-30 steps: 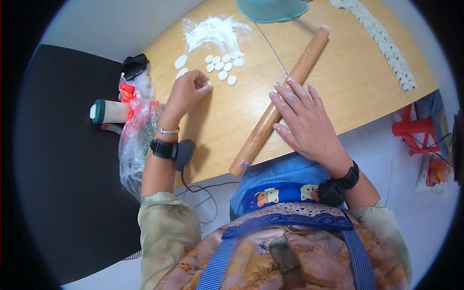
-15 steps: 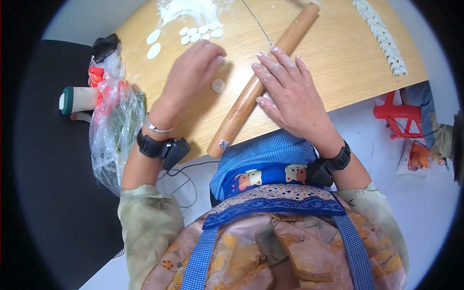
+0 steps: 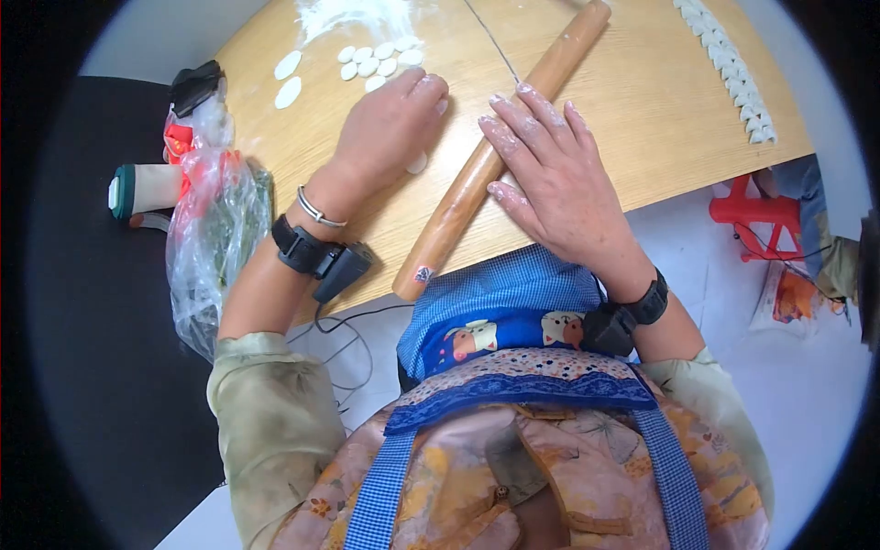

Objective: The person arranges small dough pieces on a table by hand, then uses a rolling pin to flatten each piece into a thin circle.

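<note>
Diagonally, the rolling pin (image 3: pixel 500 151) lies under the right hand (image 3: pixel 550 183), fingers (image 3: pixel 527 115) spread flat.

Bare tabletop (image 3: pixel 642 101) beyond rolling pin (image 3: pixel 495 156)

The left hand (image 3: pixel 390 124), earlier near the far cluster of dough discs (image 3: pixel 374 62), now lies flat over the lone dough piece (image 3: pixel 418 164) beside the rolling pin (image 3: pixel 495 151), covering most of it.

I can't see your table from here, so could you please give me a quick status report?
Left hand flat, pressing a small white dough disc. Right hand resting open on the long wooden rolling pin. Nothing between them.
</note>
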A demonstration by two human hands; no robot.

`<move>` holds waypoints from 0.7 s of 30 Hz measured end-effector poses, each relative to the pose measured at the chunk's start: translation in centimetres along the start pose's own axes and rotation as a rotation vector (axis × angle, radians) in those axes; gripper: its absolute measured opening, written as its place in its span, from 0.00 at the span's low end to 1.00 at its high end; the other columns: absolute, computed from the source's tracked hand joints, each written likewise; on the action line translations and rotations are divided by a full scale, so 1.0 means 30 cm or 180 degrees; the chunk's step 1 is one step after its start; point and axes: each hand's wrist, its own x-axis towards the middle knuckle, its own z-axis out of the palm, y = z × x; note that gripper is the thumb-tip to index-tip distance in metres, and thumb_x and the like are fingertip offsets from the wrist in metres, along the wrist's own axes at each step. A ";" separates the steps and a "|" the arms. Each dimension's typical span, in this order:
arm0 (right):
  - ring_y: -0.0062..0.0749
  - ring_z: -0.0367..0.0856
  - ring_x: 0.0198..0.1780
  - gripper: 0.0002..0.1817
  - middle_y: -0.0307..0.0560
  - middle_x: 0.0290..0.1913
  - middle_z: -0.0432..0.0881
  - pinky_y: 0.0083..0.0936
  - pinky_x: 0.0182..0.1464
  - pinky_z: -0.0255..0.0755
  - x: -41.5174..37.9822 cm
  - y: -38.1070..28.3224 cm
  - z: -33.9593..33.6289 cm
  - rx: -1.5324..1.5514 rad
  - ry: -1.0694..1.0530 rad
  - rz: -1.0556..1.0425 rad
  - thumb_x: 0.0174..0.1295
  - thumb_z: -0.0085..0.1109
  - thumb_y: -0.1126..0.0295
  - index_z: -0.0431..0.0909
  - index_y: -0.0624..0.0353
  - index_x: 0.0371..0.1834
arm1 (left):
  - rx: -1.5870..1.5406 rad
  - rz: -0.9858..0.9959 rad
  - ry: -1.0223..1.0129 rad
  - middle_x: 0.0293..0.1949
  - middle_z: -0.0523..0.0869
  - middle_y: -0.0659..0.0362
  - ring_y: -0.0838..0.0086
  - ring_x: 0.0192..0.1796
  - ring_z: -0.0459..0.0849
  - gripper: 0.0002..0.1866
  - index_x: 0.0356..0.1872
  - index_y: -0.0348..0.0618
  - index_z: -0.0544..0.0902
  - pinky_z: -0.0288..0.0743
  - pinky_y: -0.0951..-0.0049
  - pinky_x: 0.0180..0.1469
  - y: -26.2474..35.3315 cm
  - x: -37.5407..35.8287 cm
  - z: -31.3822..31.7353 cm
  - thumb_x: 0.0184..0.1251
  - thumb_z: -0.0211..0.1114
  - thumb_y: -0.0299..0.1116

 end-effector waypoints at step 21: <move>0.46 0.59 0.82 0.31 0.48 0.77 0.70 0.58 0.80 0.51 0.003 -0.002 -0.005 0.0032 -0.0005 0.0011 0.73 0.57 0.52 0.72 0.54 0.75 | 0.0153 -0.0384 -0.0375 0.37 0.84 0.48 0.53 0.40 0.85 0.06 0.43 0.40 0.80 0.80 0.57 0.43 0.079 -0.002 -0.020 0.71 0.63 0.30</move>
